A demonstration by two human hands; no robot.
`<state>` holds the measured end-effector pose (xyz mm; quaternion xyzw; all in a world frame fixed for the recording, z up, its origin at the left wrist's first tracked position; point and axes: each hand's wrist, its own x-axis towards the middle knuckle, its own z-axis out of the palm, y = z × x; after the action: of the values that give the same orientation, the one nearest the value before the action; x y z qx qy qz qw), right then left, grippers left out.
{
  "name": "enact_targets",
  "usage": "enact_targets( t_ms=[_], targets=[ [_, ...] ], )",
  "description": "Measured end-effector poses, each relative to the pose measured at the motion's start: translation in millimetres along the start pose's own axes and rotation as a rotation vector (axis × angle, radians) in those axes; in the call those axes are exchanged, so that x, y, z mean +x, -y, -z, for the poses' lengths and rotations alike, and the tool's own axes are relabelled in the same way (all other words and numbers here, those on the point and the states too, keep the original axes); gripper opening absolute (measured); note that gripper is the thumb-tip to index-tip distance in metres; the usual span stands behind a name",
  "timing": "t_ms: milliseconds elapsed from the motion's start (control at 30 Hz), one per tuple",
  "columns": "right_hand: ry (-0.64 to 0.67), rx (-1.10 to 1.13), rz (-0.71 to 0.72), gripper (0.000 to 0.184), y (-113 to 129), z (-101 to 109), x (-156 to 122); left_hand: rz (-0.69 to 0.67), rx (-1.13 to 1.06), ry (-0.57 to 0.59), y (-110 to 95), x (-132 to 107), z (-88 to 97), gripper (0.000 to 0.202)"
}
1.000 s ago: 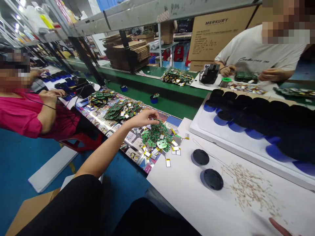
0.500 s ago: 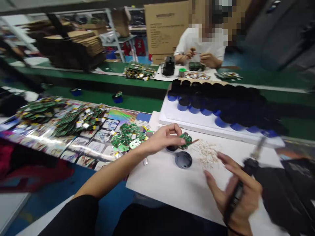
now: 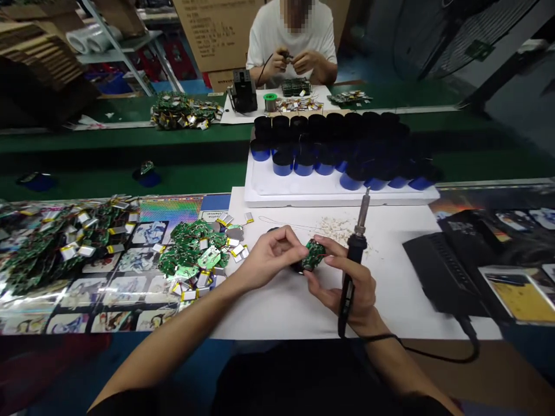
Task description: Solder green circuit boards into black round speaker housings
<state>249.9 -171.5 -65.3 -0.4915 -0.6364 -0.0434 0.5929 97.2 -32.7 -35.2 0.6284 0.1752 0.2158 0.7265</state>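
The left hand (image 3: pixel 271 258) and right hand (image 3: pixel 361 294) meet over a white sheet (image 3: pixel 269 318), pinching a small green circuit board (image 3: pixel 313 255) in a narrow fingertip grip near the sheet's middle. The right hand also wraps a soldering iron (image 3: pixel 354 257) against its palm, tip up and angled away, seemingly to keep the hot end clear of the board and skin. A round black housing (image 3: pixel 299 267) sits mostly hidden under the board. On the left, a heap of boards and pouch cells (image 3: pixel 191 254) crowds the sheet's edge, leaving little room; wire clippings (image 3: pixel 336 228) lie beyond the hands, and open sheet stretches right toward a black soldering station (image 3: pixel 446 271).
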Motion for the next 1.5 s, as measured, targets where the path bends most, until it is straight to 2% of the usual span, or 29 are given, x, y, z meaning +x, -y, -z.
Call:
enact_targets(
  t_ms=[67, 100, 167, 233, 300, 500, 533, 600, 667, 700, 733, 767, 833, 867, 900, 933, 1000, 1100, 1167, 1333, 1500],
  targets=[
    [-0.023, 0.068, -0.092, 0.068, -2.6, 6.9, -2.5, -0.103, 0.322, -0.007, -8.1, 0.7, 13.8, 0.036],
    [-0.046, 0.099, -0.142, 0.064, -4.7, 10.9, -4.8, -0.130, 0.488, 0.013, -11.7, 1.3, 21.8, 0.041],
    [-0.100, 0.128, -0.220, 0.056, -9.9, 18.6, -11.3, -0.113, 0.736, 0.099, -17.3, 2.7, 36.5, 0.063],
    [-0.133, 0.119, -0.263, 0.050, -15.3, 24.2, -19.4, -0.066, 0.827, 0.144, -20.0, 4.1, 46.2, 0.068],
    [-0.129, 0.099, -0.300, 0.048, -19.4, 26.7, -27.3, -0.067, 0.843, 0.131, -20.7, 5.0, 49.8, 0.058],
    [-0.094, 0.064, -0.326, 0.048, -23.2, 22.9, -35.4, -0.200, 1.024, 0.170, -12.2, 8.5, 48.0, 0.052],
    [-0.106, 0.063, -0.320, 0.048, -23.4, 22.3, -34.8, -0.216, 1.068, 0.149, -9.5, 9.5, 48.1, 0.049],
    [-0.132, 0.064, -0.314, 0.049, -23.8, 21.5, -33.3, -0.289, 1.146, 0.029, -5.0, 10.4, 47.4, 0.041],
    [-0.143, 0.069, -0.321, 0.049, -24.2, 21.1, -32.6, -0.398, 1.152, -0.103, -3.8, 8.9, 44.4, 0.032],
    [-0.142, 0.070, -0.325, 0.050, -24.4, 21.0, -32.6, -0.432, 1.115, -0.109, -4.5, 7.1, 41.8, 0.031],
    [-0.138, 0.070, -0.330, 0.050, -24.5, 21.0, -32.9, -0.428, 1.060, -0.050, -5.8, 4.8, 38.5, 0.035],
    [-0.134, 0.068, -0.334, 0.051, -24.6, 21.1, -33.2, -0.381, 0.996, 0.061, -6.9, 2.3, 34.9, 0.046],
    [-0.121, 0.065, -0.340, 0.052, -24.7, 21.6, -34.0, -0.214, 0.881, 0.322, -6.5, -1.8, 26.8, 0.068],
    [-0.117, 0.066, -0.343, 0.052, -24.7, 21.8, -34.3, -0.136, 0.842, 0.402, -4.2, -2.8, 22.7, 0.074],
    [-0.116, 0.066, -0.345, 0.052, -24.7, 22.1, -34.4, -0.089, 0.821, 0.429, -0.4, -3.1, 18.5, 0.074],
    [-0.118, 0.065, -0.344, 0.053, -24.8, 22.4, -34.4, -0.076, 0.816, 0.407, 4.5, -2.6, 14.5, 0.069],
    [-0.120, 0.055, -0.337, 0.052, -25.1, 22.9, -34.2, -0.109, 0.841, 0.283, 14.8, -0.4, 7.5, 0.061],
    [-0.116, 0.025, -0.328, 0.051, -25.5, 23.6, -33.8, -0.132, 0.863, 0.145, 22.0, 2.5, 3.1, 0.079],
    [-0.092, 0.000, -0.332, 0.052, -25.1, 24.0, -33.2, -0.117, 0.825, 0.154, 19.0, 2.9, 5.0, 0.081],
    [0.000, -0.063, -0.306, 0.053, -21.5, 25.0, -29.9, -0.048, 0.759, 0.239, 12.2, 3.4, 11.3, 0.055],
    [0.026, -0.113, -0.287, 0.053, -20.6, 26.2, -29.5, -0.087, 0.729, 0.111, 22.1, 3.9, 3.9, 0.049]
  ],
)
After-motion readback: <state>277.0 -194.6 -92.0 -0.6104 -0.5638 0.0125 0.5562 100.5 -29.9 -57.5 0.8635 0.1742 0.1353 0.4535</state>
